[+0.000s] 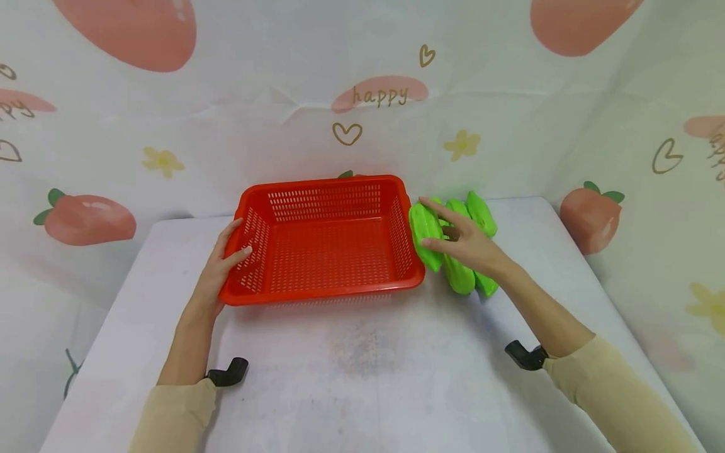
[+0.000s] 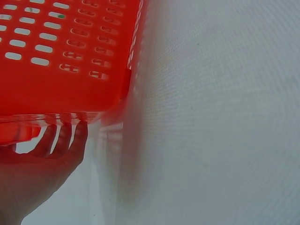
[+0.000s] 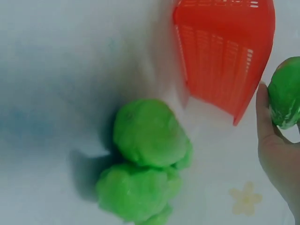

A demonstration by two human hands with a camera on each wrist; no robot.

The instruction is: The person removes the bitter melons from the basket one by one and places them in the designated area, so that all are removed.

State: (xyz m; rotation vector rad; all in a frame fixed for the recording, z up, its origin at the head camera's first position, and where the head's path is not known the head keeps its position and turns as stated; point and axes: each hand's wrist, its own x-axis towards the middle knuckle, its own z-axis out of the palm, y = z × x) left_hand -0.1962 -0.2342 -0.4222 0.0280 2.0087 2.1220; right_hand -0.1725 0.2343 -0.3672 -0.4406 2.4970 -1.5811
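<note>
A red plastic basket (image 1: pixel 323 294) with slotted walls stands on the white table, with nothing lying in it. My left hand (image 1: pixel 216 270) grips its left wall, thumb on the inside and fingers outside; the left wrist view shows those fingers (image 2: pixel 78 138) against the outer wall. In my right hand (image 1: pixel 467 244) I hold a bright green, long, lumpy vegetable-like piece (image 1: pixel 426 236) beside the basket's right rim. The right wrist view shows that green piece (image 3: pixel 286 91) raised off the table. Several similar green pieces (image 1: pixel 460 277) lie under and behind the right hand.
White table cloth (image 1: pixel 351 377) covers the table. A white curtain (image 1: pixel 272 138) printed with fruit, hearts and flowers rises behind it and at both sides. Black wrist mounts (image 1: pixel 228 372) sit near both sleeve cuffs.
</note>
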